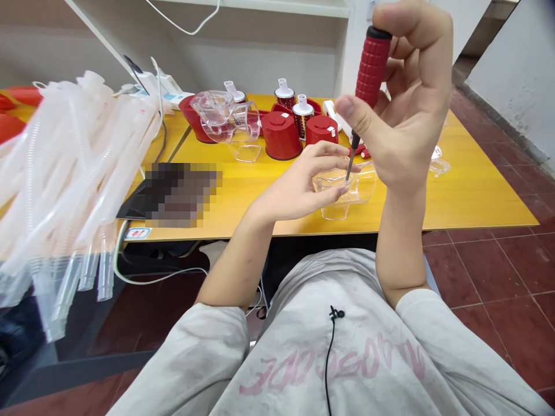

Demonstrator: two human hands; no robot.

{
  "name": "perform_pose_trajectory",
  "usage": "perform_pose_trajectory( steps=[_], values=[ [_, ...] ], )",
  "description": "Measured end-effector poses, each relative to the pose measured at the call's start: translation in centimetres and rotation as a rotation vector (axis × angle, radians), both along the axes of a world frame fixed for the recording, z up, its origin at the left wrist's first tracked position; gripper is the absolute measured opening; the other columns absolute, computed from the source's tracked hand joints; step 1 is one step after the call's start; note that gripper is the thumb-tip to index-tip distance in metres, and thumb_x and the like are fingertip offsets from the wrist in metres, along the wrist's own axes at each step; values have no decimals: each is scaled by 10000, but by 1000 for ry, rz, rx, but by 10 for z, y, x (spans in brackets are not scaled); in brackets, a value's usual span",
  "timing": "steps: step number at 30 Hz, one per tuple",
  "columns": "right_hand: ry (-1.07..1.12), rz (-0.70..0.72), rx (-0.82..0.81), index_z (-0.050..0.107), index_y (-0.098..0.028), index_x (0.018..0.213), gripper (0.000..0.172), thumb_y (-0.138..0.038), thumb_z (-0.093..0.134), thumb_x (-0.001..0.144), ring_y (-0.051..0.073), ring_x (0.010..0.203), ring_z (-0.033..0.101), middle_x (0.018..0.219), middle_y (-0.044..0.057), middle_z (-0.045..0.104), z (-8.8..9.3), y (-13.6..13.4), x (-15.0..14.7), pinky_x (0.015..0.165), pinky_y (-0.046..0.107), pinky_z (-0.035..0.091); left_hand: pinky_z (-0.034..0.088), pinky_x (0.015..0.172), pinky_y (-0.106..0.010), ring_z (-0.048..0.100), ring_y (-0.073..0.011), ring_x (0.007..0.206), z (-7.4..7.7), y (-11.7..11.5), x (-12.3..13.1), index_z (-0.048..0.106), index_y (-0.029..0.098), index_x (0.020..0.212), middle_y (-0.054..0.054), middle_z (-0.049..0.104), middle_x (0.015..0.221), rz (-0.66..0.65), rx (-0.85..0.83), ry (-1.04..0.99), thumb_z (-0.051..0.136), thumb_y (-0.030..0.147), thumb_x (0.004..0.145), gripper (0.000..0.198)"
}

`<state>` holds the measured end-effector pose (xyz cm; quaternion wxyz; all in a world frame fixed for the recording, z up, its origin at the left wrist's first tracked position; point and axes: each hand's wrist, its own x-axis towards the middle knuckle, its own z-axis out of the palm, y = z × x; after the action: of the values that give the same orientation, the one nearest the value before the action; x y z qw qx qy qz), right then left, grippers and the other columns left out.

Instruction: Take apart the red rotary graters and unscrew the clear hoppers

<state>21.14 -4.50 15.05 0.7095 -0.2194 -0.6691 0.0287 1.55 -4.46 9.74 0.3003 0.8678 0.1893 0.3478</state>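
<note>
Right fingers (358, 114) pinch a red screwdriver (372, 72); left fingers (321, 151) curl around a clear cup (335, 209).

A yellow wooden table (477, 196) carried red lidded canisters (281, 135) and a clear plastic jug (225, 118) just beyond the left hand (299, 188). Left of that hand lay a heap of clear ribbed plastic tubes (73, 167); a clear plastic piece (439, 162) lay right of the right hand (411, 110).

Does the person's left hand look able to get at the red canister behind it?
Probably yes: nothing stands between the left hand and the red canister, though that hand holds a clear plastic container.
</note>
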Motion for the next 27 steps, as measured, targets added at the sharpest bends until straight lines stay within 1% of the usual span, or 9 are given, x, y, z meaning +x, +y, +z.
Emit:
perform_pose_trajectory(
  steps=[4, 7, 9, 13, 16, 19, 21, 24, 27],
  values=[
    [-16, 121, 4, 555, -508, 1597, 645, -704, 579, 984, 261, 1265, 756, 1662, -36, 705, -8, 20, 6, 975, 414, 758, 496, 1470, -603, 667, -365, 1595, 3, -2, 0, 894, 304, 1426, -134, 694, 1642, 1, -5, 9, 826, 694, 1093, 517],
    [58, 250, -38, 383, -524, 1679, 709, -755, 537, 1027, 242, 988, 787, 1430, -17, 814, -14, 23, 3, 859, 431, 756, 484, 1478, -595, 664, -358, 1596, 4, -2, 0, 893, 297, 1427, -138, 701, 1626, 0, 3, -2, 839, 674, 1095, 506],
    [84, 235, -58, 459, -526, 1621, 620, -756, 518, 1048, 243, 978, 775, 1401, -18, 803, -13, 16, -1, 878, 445, 763, 485, 1479, -586, 668, -351, 1586, 3, -2, 0, 892, 295, 1430, -137, 700, 1632, 0, 5, -5, 843, 669, 1095, 504],
    [59, 125, -16, 695, -570, 1422, 494, -755, 681, 964, 283, 1407, 718, 1570, -54, 688, -2, -2, -3, 1088, 443, 767, 500, 1465, -588, 667, -358, 1585, 2, -2, 0, 892, 306, 1413, -126, 699, 1640, 7, 9, -7, 833, 715, 1086, 527],
    [58, 74, -52, 694, -567, 1420, 545, -730, 766, 905, 285, 1400, 701, 1552, -51, 699, 1, -4, -1, 1098, 432, 757, 512, 1455, -583, 674, -357, 1578, 3, -4, 1, 897, 294, 1376, -130, 699, 1632, 9, 7, 1, 823, 725, 1088, 524],
    [39, 126, -74, 586, -540, 1546, 600, -732, 581, 977, 278, 1318, 760, 1697, -64, 681, -1, -1, -1, 1006, 466, 761, 529, 1437, -574, 702, -349, 1539, 5, -5, 1, 892, 279, 1366, -137, 709, 1617, 2, 15, -5, 804, 727, 1102, 528],
    [118, 218, -71, 485, -527, 1613, 597, -688, 501, 1038, 268, 1282, 809, 1633, -37, 738, -2, 0, -1, 927, 463, 757, 551, 1414, -574, 723, -349, 1505, 5, -3, 1, 872, 280, 1398, -137, 731, 1590, 6, 47, -23, 798, 734, 1103, 547],
    [133, 373, 15, 626, -482, 1550, 489, -605, 599, 1078, 263, 1383, 809, 1435, -4, 786, 0, 1, 2, 905, 407, 759, 563, 1400, -585, 713, -370, 1532, 2, 1, 0, 819, 297, 1478, -142, 736, 1601, 32, 100, -61, 841, 759, 1062, 621],
    [92, 282, 87, 811, -453, 1392, 377, -520, 803, 1021, 233, 1394, 747, 1431, -8, 736, 4, 0, 6, 934, 322, 749, 545, 1422, -594, 692, -390, 1580, 0, 4, -1, 756, 303, 1567, -152, 712, 1672, 62, 78, -82, 900, 782, 1000, 757]
  ],
)
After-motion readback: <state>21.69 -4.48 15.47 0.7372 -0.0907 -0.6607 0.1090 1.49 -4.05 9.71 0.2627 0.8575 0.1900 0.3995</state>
